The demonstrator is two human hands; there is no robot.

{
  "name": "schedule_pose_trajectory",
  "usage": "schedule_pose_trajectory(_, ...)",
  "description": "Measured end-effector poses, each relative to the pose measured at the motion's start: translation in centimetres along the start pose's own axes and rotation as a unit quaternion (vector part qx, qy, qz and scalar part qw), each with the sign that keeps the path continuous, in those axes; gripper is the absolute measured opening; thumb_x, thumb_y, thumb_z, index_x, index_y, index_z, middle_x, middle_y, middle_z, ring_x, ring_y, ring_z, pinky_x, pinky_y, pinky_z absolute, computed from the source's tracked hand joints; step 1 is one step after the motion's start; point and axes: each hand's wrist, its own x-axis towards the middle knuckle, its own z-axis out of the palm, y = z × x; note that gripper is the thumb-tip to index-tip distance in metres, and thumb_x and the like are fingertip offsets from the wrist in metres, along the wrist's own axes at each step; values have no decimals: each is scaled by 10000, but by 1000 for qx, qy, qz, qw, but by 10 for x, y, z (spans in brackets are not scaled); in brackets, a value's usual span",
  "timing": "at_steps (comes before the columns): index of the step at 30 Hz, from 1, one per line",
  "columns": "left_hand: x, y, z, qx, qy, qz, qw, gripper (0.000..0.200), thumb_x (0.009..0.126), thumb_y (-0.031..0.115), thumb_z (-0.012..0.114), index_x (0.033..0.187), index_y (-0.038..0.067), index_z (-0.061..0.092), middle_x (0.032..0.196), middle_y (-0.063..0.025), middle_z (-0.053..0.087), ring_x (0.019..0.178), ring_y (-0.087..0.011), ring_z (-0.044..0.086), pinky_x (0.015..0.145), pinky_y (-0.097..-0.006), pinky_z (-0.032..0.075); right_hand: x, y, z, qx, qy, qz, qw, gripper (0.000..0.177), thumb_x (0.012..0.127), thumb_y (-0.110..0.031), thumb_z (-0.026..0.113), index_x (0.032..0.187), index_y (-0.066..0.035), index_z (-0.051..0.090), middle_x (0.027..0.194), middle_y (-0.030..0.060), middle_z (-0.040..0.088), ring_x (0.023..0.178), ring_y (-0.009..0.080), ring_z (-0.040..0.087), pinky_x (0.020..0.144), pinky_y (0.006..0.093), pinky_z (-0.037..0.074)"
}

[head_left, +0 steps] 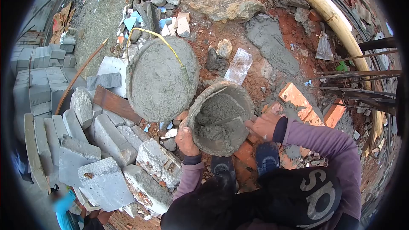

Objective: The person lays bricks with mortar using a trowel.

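A round bucket (221, 117) with wet grey mortar (219, 115) inside is tilted in front of my legs. My left hand (186, 138) grips its left rim, the fingers wrapped round the edge. At the right side of the bucket, my right hand (263, 126) has its fingers curled around something I cannot make out; a thin trowel-like edge shows in the mortar beside it. A second bucket (164, 79), full to the brim with grey mortar and with a yellow handle, stands just beyond to the left.
Grey blocks (106, 140) are piled at the left. Orange bricks (296, 100) lie at the right. A bamboo pole (328, 12) and dark rods (362, 74) run along the right edge. Spread mortar (272, 44) covers soil ahead. Another person (66, 208) is at the lower left.
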Motion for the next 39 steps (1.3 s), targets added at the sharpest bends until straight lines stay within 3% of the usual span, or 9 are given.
schedule_pose_trajectory(3, -2, -3, -1, 22, 6, 1, 1000, 611, 978, 460, 469, 1203, -98, 573, 1172, -162, 610, 1071, -235, 567, 966, -356, 412, 3, 14, -3, 17, 58, 138, 989, 361, 743, -43, 618, 1056, 65, 475, 738, 242, 624, 754, 388, 664, 612, 466, 520)
schedule_pose_trajectory(7, -1, -5, -2, 56, 16, 5, 998, 640, 958, 482, 488, 1187, -109, 580, 1168, -178, 606, 1079, -253, 562, 977, -364, 400, 12, 20, 39, 213, -7, 69, 975, 361, 761, -44, 598, 1102, 36, 508, 772, 238, 639, 795, 436, 645, 626, 458, 515)
schedule_pose_trajectory(13, 0, -19, -3, 20, -23, 15, 999, 671, 966, 497, 462, 1199, -124, 558, 1190, -194, 589, 1082, -269, 566, 966, -374, 416, 35, -6, 109, 408, 8, -6, 913, 512, 824, -153, 639, 1286, -24, 458, 661, 118, 606, 556, 245, 625, 490, 362, 499)
schedule_pose_trajectory(16, 6, -5, 10, -18, -25, 11, 999, 682, 984, 499, 410, 1255, -120, 506, 1229, -216, 564, 1108, -288, 571, 968, -401, 440, 11, -19, 68, 557, -66, 54, 826, 540, 858, -187, 624, 1335, -28, 427, 639, 85, 587, 535, 188, 600, 458, 321, 485)
schedule_pose_trajectory(24, 4, -11, -9, 36, -39, -17, 998, 645, 999, 452, 381, 1315, -105, 457, 1221, -211, 572, 1082, -287, 588, 937, -403, 484, -62, -14, 52, 675, 65, 21, 734, 342, 888, -177, 611, 1165, 4, 525, 802, 52, 575, 530, 91, 555, 457, 255, 458)
schedule_pose_trajectory(28, 7, -9, -6, 16, -37, -12, 999, 641, 1009, 460, 359, 1302, -99, 476, 1197, -201, 586, 1059, -270, 591, 919, -385, 491, -95, 13, 41, 809, 205, 25, 550, 247, 925, -108, 551, 1135, 23, 545, 825, 63, 599, 520, 105, 552, 453, 249, 470)
schedule_pose_trajectory(32, 8, -32, -26, 27, -22, -14, 999, 634, 1025, 454, 315, 1274, -96, 505, 1185, -190, 596, 1044, -252, 592, 909, -377, 490, -74, 108, 39, 929, 319, -99, 160, 300, 969, -233, 478, 1151, 2, 527, 805, 57, 575, 539, 127, 544, 440, 272, 462)
schedule_pose_trajectory(38, 8, -15, -10, 23, -25, 5, 999, 632, 1032, 450, 286, 1243, -94, 529, 1147, -182, 617, 1012, -249, 604, 889, -377, 494, -27, 65, 23, 877, 341, 120, 317, 318, 1000, -330, 443, 1103, -39, 522, 805, 51, 539, 575, 160, 537, 488, 339, 488)
schedule_pose_trajectory(39, 7, -16, -11, 40, -23, 8, 999, 630, 1032, 448, 285, 1242, -94, 529, 1144, -181, 619, 1009, -250, 605, 886, -378, 495, -15, 64, 22, 869, 378, 138, 286, 350, 1009, -375, 424, 1077, -42, 508, 805, 56, 518, 589, 172, 539, 492, 349, 490)
